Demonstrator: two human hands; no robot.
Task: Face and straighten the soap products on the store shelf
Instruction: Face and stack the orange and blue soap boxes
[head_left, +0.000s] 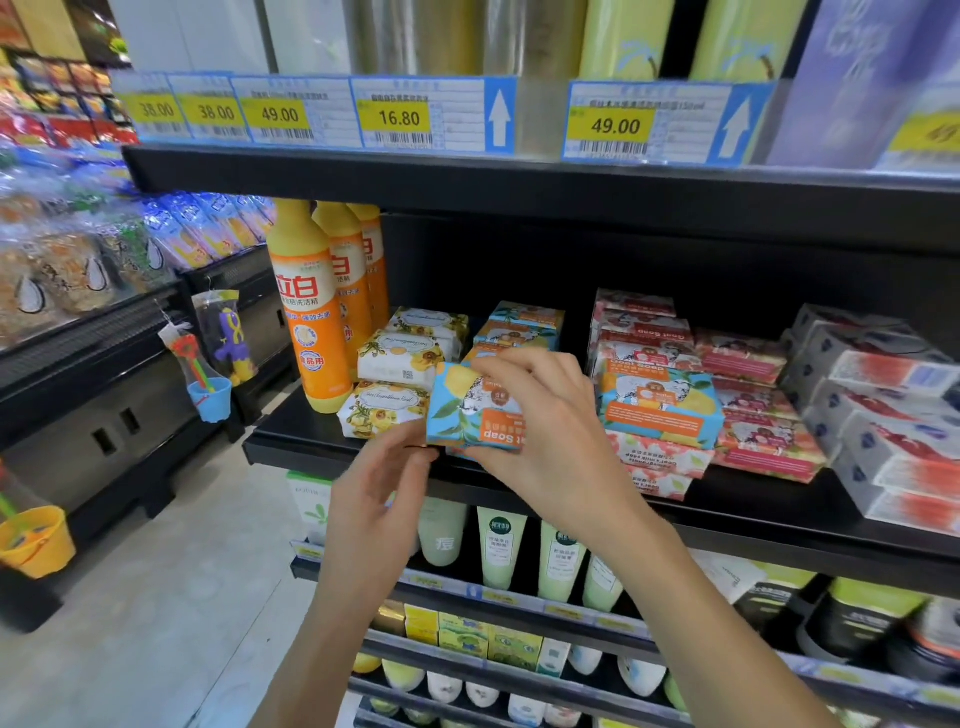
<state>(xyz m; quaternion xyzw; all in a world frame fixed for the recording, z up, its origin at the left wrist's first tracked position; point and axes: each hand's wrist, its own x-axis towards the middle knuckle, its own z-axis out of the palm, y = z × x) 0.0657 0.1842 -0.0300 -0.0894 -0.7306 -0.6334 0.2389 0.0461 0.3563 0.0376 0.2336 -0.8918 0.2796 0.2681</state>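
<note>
Blue lemon-print soap bar is gripped by right hand: fingers are curled over its top edge, thumb is set at the lower edge, label is seen upside down. Its lower-left corner is touched by the loosely extended fingertips of left hand; nothing is clasped. Bar is held at the front lip of the black shelf, between white floral bars and a matching blue bar laid on pink bars. Orange bottles are stood at left.
</note>
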